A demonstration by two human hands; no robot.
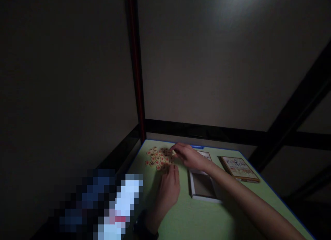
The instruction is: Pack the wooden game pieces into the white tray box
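Several round, pale Chinese chess pieces [156, 158] with red and dark characters lie in a loose cluster at the far left of the green table. My right hand [190, 156] reaches in from the right, its thumb and fingers pinched on a light chess piece at the cluster's right side. At the near edge of the pieces is my left hand [169, 186], with a dark watch [145, 226] on its wrist. Its fingers are bent together, and whatever they hold is hidden. Under my right forearm stands an open shallow box [204, 186] with white walls, partly covered by the arm.
A flat printed box or lid [239, 168] rests on the right of the green table [186, 219]. Behind the open box lies a similar printed cover [206, 156]. Dark walls [207, 67] stand close behind and left. A pixelated patch [116, 209] fills the lower left.
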